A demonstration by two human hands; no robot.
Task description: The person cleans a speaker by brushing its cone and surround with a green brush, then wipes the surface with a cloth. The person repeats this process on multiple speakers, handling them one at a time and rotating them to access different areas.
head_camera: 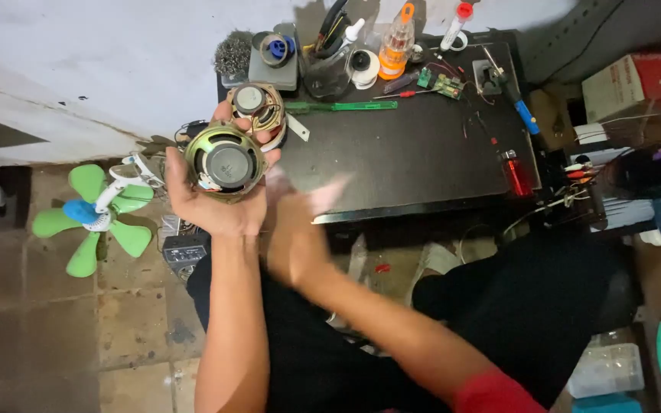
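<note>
The dark tabletop [392, 164] carries tools, bottles and a small circuit board [441, 82] at its far edge. Left of the tabletop, above the floor, the left hand [219, 203] lifts palm-up, fingers clamped around two round speakers [227, 159]. It looks like an inspection step. The right hand [300, 222] is motion-blurred beside them; I cannot tell whether its fingers are apart.

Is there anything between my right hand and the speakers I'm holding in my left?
Nothing visible. The right hand, motion-blurred, is just right of the left hand, which holds two round speakers stacked in its palm. Only open air shows between them, above the black table's edge.
</note>
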